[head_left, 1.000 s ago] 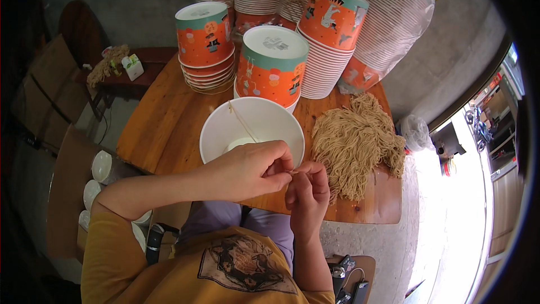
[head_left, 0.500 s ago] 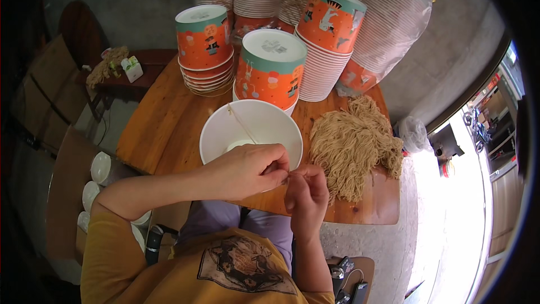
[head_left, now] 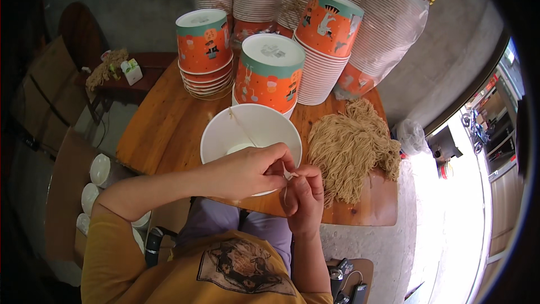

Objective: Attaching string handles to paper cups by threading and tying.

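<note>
- left hand (head_left: 250, 171) is curled over with thumb and fingertips pinched together on a bit of pale string (head_left: 290, 175)
- right hand (head_left: 305, 196) is pretty much curled up too, thumb and index finger nipping the same bit, right up against the left fingertips
- that string sits between the two hands, just off the near right side of a white tub (head_left: 215, 135), which stands mouth up on the wooden table (head_left: 174, 129)
- a tan strand (head_left: 243, 128) runs from the tub's far rim down inside, can't tell if it joins the pinched bit
- big heap of tan yarn (head_left: 351, 155) to the right of the tub, on the table
- upside-down orange-and-green tubs (head_left: 269, 79) stacked behind it all
</note>
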Tool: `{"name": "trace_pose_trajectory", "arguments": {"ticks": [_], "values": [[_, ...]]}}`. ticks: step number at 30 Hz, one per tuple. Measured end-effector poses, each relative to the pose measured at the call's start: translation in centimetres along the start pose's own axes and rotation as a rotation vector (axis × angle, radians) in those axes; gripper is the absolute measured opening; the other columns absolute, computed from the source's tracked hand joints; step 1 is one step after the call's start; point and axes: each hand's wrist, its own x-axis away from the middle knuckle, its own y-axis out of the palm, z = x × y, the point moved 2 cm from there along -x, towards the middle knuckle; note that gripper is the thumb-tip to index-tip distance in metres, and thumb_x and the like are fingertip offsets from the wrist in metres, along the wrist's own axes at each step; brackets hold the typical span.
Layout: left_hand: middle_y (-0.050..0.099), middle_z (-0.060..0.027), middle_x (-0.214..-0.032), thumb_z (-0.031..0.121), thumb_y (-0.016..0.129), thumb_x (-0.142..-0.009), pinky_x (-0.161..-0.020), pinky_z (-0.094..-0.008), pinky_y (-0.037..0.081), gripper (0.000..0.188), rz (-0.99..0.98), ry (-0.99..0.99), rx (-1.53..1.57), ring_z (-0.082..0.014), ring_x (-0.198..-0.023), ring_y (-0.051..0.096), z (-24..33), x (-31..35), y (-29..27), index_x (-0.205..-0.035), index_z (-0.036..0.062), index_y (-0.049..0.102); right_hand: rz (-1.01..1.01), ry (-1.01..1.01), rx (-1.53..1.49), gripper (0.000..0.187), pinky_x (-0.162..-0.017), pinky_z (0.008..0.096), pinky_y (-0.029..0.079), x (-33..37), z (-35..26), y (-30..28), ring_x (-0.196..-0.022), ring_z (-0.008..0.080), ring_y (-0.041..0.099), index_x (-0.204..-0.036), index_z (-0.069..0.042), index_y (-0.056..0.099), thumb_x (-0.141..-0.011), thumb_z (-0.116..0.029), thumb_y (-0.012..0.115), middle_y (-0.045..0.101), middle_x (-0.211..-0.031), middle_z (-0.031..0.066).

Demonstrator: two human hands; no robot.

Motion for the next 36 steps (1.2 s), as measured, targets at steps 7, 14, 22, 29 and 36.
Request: {"name": "trace_pose_trajectory", "arguments": {"ticks": [7, 14, 22, 29, 36], "values": [[0.055, -0.0006, -0.091, 0.007, 0.059, -0.090, -0.076, -0.0251, 0.045, 0.017, 0.015, 0.010, 0.179, -0.0092, -0.083, 0.054, -0.9, -0.1, -0.6, -0.104, 0.0046, 0.050, 0.016, -0.095, 0.550, 0.019, -0.053, 0.0169, 0.034, 0.1, -2.3, -0.3, -0.058, 0.0016, 0.044, -0.114, -0.006, 0.055, -0.095, -0.007, 0.054, 0.054, -0.073, -0.0040], [0.054, -0.0003, -0.092, -0.002, 0.058, -0.087, -0.079, -0.0234, 0.046, 0.017, -0.040, -0.038, 0.588, -0.0079, -0.086, 0.056, -1.6, -0.4, -1.2, -0.101, 0.0052, 0.049, 0.019, -0.141, 0.711, 0.024, -0.058, 0.0198, 0.040, 0.1, -2.5, 0.1, -0.064, 0.0033, 0.049, -0.117, -0.004, 0.054, -0.094, -0.004, 0.052, 0.056, -0.072, -0.0016], [0.052, -0.0010, -0.094, -0.003, 0.056, -0.086, -0.079, -0.0242, 0.046, 0.022, -0.105, -0.042, 0.386, -0.0098, -0.083, 0.056, -0.7, 0.2, -1.4, -0.106, 0.0049, 0.050, 0.027, -0.525, 1.275, 0.026, -0.059, 0.0278, 0.045, -0.4, -4.1, 0.5, -0.064, 0.0173, 0.055, -0.108, -0.005, 0.058, -0.084, 0.005, 0.057, 0.056, -0.074, 0.0059], [0.050, -0.0011, -0.097, -0.003, 0.055, -0.084, -0.078, -0.0255, 0.044, 0.018, -0.038, 0.265, 0.724, -0.0106, -0.086, 0.054, 0.2, 0.8, -1.6, -0.098, 0.0059, 0.052, -0.030, -0.555, 1.357, 0.025, -0.064, 0.0354, 0.047, 0.2, -3.6, 1.2, -0.072, 0.0256, 0.055, -0.102, -0.006, 0.061, -0.079, 0.004, 0.061, 0.055, -0.078, 0.0087], [0.053, 0.0000, -0.095, -0.002, 0.058, -0.086, -0.083, -0.0238, 0.046, 0.013, 0.278, 0.426, 0.594, -0.0089, -0.091, 0.057, 1.4, 4.2, -4.0, -0.096, 0.0050, 0.054, -0.138, -0.461, 1.402, 0.025, -0.063, 0.0352, 0.048, 0.3, -3.4, 1.6, -0.070, 0.0249, 0.056, -0.103, -0.008, 0.063, -0.081, 0.003, 0.058, 0.056, -0.080, 0.0085]]}}
